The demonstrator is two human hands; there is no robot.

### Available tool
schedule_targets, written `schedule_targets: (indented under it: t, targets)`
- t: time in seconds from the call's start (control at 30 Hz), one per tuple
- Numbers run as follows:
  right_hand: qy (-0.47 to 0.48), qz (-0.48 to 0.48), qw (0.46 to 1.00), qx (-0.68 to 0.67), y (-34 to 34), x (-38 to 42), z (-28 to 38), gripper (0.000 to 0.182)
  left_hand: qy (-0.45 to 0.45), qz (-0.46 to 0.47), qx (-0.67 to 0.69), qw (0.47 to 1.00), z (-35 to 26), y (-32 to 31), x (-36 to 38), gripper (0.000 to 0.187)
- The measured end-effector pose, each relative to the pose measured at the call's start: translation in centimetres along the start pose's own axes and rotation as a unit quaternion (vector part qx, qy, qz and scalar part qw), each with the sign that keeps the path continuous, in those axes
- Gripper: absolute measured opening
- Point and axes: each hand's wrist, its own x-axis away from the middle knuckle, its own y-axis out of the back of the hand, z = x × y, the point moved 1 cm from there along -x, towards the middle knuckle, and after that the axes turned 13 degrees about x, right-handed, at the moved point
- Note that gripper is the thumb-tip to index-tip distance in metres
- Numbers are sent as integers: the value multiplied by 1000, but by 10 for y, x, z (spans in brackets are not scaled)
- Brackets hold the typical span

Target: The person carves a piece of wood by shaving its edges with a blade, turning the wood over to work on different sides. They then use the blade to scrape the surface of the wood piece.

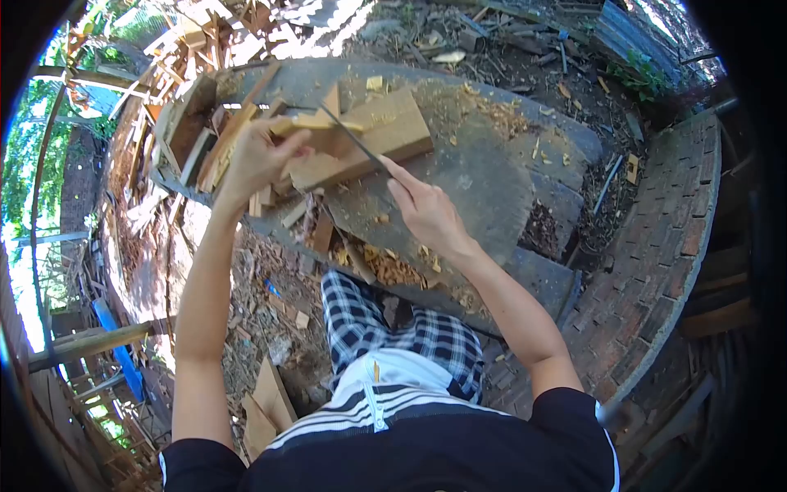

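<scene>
My left hand [264, 156] is closed around one end of a small, pale carved piece of wood [332, 125], held over the workbench. In my right hand [428, 209] is a long, narrow dark knife [354, 140], its blade pointing up and to the left. That blade crosses the carved piece in this view. Beneath both lies a thick, light wooden block [402, 131], resting at an angle on the worn grey bench [484, 176]. My left fingers partly hide the near end of the carved piece.
Wood offcuts [221, 152] crowd the bench's left end. Shavings [398, 266] lie along its near edge and more chips [508, 119] at the far right. A curved brick ledge [648, 254] runs on the right. Scrap wood [266, 402] lies on the ground by my legs.
</scene>
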Motion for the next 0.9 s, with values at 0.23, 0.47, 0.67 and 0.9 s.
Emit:
schedule_targets:
  t: [0.23, 0.47, 0.67, 0.9]
  targets:
    - [-21, 46, 999, 5, 7, -5, 16, 43, 2, -29, 27, 999, 4, 2, 0, 23]
    - [-13, 23, 999, 22, -5, 0, -6, 42, -4, -31, -14, 999, 2, -7, 3, 22]
    - [-18, 18, 999, -27, 3, 11, 16, 42, 28, -11, -64, 998, -2, -9, 8, 23]
    - [-15, 29, 999, 32, 7, 0, 32, 43, 5, -45, 0, 999, 6, 0, 1, 26]
